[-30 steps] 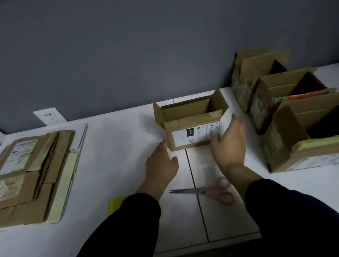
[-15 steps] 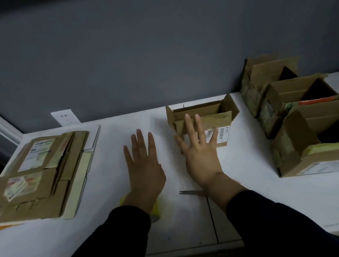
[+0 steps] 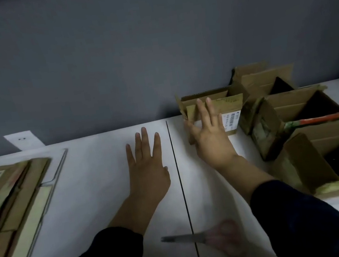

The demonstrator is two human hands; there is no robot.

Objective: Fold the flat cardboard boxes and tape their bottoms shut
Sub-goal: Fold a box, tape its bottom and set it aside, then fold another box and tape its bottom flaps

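- The small open brown cardboard box (image 3: pixel 229 100) with a white label stands at the back of the white counter (image 3: pixel 97 182).
- The right hand (image 3: pixel 212 144), fingers straight and spread, is before its near left corner.
- The left hand (image 3: pixel 148 170), also spread, is left of the box, apart.

Four open-topped brown cardboard boxes (image 3: pixel 229 101); one stack of flattened brown cardboard boxes (image 3: pixel 10 194), number indistinct; one pair of pink-handled scissors (image 3: pixel 201 238); one left hand (image 3: pixel 149 174), one right hand (image 3: pixel 212 144).
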